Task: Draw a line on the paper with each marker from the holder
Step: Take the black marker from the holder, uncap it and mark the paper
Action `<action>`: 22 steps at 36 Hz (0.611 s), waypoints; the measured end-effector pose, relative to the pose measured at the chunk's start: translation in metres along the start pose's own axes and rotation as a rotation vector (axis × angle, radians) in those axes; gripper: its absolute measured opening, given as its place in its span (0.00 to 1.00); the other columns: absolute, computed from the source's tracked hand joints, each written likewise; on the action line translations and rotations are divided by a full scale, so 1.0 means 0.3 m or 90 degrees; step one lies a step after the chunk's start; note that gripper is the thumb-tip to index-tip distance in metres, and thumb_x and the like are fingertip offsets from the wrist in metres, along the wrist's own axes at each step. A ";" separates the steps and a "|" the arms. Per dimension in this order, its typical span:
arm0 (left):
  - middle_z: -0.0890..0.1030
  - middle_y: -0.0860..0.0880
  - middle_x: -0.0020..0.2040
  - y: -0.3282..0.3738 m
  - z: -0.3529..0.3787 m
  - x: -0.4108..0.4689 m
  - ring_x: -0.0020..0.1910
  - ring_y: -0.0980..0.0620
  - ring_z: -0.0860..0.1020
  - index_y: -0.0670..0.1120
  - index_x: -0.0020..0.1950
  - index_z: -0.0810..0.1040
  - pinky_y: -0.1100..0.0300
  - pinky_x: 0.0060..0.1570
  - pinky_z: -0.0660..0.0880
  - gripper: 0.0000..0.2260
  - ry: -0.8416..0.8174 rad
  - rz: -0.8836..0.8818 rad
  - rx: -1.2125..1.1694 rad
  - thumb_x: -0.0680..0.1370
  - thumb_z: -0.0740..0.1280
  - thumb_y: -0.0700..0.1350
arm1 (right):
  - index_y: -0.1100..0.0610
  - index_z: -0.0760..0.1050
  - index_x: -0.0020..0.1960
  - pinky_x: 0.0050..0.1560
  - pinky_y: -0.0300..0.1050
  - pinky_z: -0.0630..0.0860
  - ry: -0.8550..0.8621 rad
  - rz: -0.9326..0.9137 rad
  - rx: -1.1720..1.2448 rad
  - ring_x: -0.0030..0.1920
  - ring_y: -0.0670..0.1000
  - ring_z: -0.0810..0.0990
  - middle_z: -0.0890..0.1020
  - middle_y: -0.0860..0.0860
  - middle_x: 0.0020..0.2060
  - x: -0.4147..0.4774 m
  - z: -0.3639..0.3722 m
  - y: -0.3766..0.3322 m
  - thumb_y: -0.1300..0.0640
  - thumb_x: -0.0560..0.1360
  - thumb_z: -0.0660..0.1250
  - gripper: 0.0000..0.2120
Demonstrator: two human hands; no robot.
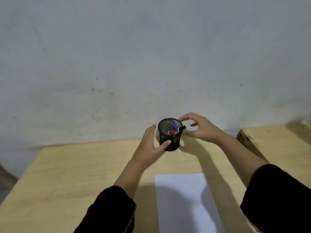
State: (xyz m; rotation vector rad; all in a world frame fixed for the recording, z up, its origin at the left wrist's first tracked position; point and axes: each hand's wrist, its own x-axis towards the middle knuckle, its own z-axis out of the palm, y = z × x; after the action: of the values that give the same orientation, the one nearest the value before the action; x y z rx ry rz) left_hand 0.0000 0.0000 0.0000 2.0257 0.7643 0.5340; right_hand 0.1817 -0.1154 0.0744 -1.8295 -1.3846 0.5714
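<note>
A black mesh holder [170, 142] stands at the far edge of the wooden table [84, 174], close to the wall. Three markers lean inside it: a red-capped one [172, 132], a blue-capped one [176, 127] and a black-capped one [182, 127] poking over the rim on the right. My left hand [149, 143] cups the holder's left side, thumb on its front wall. Just right of the rim hovers my right hand [198, 127], fingers curled and apart, a short way from the black cap, holding nothing. A white sheet of paper [183, 199] lies near me, partly in shadow.
A grey stained wall [151, 56] rises directly behind the table. A second wooden surface [276, 142] sits to the right, separated by a gap. Black sleeves cover both forearms. Bare tabletop stretches to the left of the paper.
</note>
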 end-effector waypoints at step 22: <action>0.78 0.54 0.62 -0.057 0.184 0.045 0.62 0.56 0.76 0.62 0.62 0.70 0.50 0.63 0.74 0.26 0.130 0.110 -0.277 0.69 0.73 0.44 | 0.58 0.81 0.42 0.48 0.41 0.79 0.230 -0.070 0.064 0.41 0.50 0.82 0.84 0.55 0.39 -0.009 0.093 0.027 0.68 0.67 0.72 0.07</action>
State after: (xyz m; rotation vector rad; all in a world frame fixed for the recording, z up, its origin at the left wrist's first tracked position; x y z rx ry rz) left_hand 0.0387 -0.0160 -0.0422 1.6541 0.5353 0.9325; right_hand 0.1654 -0.1107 0.0506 -1.6655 -1.1799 0.2336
